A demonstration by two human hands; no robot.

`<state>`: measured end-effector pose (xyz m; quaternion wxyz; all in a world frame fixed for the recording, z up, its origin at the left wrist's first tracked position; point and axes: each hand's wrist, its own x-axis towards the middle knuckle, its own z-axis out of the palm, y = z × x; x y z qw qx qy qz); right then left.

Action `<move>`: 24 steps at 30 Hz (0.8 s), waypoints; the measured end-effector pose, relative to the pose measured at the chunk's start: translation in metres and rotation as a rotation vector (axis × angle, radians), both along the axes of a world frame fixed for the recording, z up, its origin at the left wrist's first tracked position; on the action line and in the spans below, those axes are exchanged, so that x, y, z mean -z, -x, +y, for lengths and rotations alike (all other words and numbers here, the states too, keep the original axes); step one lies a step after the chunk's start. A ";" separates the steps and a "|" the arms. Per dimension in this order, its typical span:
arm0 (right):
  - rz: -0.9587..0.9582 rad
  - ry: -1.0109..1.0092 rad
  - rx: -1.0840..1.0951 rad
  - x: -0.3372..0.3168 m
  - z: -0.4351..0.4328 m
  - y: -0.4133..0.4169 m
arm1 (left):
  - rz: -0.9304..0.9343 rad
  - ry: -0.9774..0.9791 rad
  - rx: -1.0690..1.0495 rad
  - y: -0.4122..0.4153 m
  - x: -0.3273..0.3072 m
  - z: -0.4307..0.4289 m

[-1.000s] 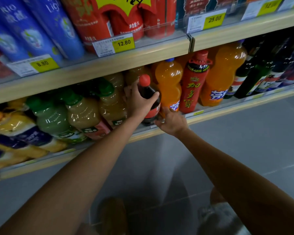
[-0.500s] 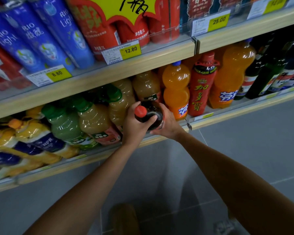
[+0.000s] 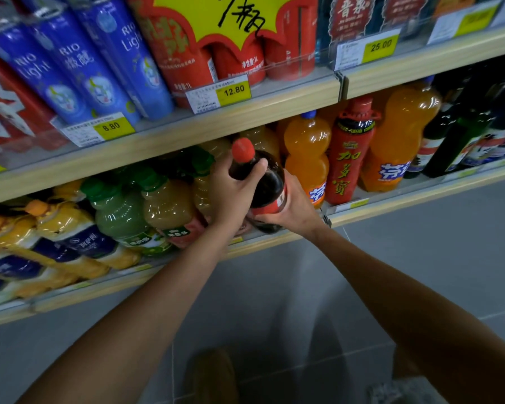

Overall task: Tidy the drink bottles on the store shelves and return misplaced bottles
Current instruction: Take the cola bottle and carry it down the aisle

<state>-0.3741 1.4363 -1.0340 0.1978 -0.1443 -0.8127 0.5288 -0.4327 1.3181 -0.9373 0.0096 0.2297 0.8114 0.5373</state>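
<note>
A dark cola bottle (image 3: 267, 182) with a red cap and red label is tilted out over the front edge of the lower shelf (image 3: 277, 239). My left hand (image 3: 233, 193) grips its neck and shoulder, thumb across the front. My right hand (image 3: 292, 208) cups its lower body from the right and below. The bottle sits between the amber juice bottles (image 3: 166, 205) on its left and an orange soda bottle (image 3: 308, 153) on its right. Its base is hidden by my hands.
A red herbal-tea bottle (image 3: 349, 158), a big orange soda bottle (image 3: 397, 141) and dark wine bottles (image 3: 461, 135) stand further right. Green and yellow juice bottles (image 3: 70, 228) fill the left. The upper shelf (image 3: 216, 118) holds blue cans and red packs. Grey floor lies below.
The cola bottle has come forward out of its row and tipped toward me. My right hand moved from the shelf edge up onto the bottle's body; the view shifted closer.
</note>
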 end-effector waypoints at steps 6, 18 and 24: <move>-0.026 0.038 -0.062 -0.020 -0.026 -0.034 | -0.154 -0.130 -0.073 -0.018 -0.030 -0.025; -0.052 0.158 -0.137 -0.020 -0.054 -0.081 | -0.376 -0.142 -0.116 -0.055 -0.011 -0.048; -0.112 0.296 -0.123 -0.024 -0.058 -0.093 | -0.500 -0.206 0.125 -0.063 0.017 -0.068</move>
